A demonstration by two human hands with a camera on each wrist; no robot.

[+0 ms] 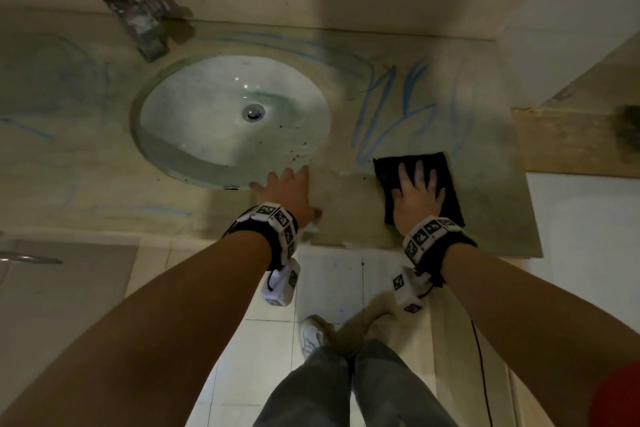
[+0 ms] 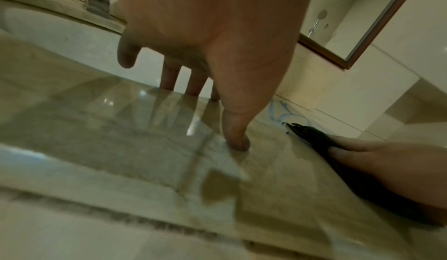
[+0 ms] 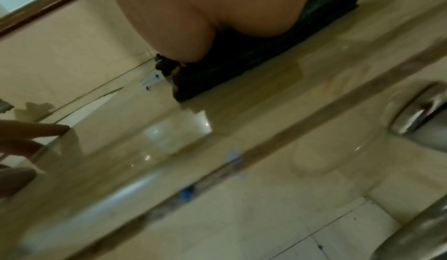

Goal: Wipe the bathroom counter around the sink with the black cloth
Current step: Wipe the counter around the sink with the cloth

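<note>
A person's right hand [image 1: 417,199] presses flat, fingers spread and straight, on the black cloth [image 1: 443,166], which lies on the counter [image 1: 353,211] near its front edge, to the right of the sink [image 1: 194,135]. The left hand [image 1: 289,192] rests open on the counter's front strip, fingertips at the sink's near rim, holding nothing. Blue scribbles [image 1: 391,114] mark the counter just behind the cloth, toward the back edge.
</note>
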